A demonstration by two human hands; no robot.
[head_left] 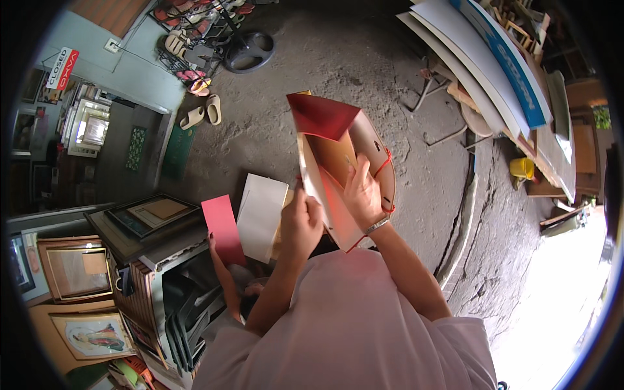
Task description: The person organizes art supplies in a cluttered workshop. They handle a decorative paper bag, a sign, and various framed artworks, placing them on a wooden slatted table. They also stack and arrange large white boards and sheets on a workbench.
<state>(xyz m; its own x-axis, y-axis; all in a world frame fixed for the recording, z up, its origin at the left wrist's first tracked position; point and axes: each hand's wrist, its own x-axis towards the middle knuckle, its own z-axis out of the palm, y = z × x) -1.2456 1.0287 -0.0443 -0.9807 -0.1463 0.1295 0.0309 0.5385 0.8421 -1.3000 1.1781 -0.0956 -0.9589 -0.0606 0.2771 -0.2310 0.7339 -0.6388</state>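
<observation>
A red-and-white paper bag [325,118] with red cord threaded along its right side is held up in front of my chest, its folded sides spread open. My left hand [303,216] is closed on the bag's left edge, thumb on top. Over the opening, my right hand [364,195] has its fingers bent and drawn together against the tan inner panel [335,156]; whether they pinch anything small is hidden. A bracelet [376,226] circles my right wrist.
At my left, another person's hand [212,240] holds a pink-red card [223,224] beside white sheets [261,214]. Picture frames [153,211] lie on a cabinet. Boards [481,65] lean at the far right, and slippers [213,109] sit near a doorway.
</observation>
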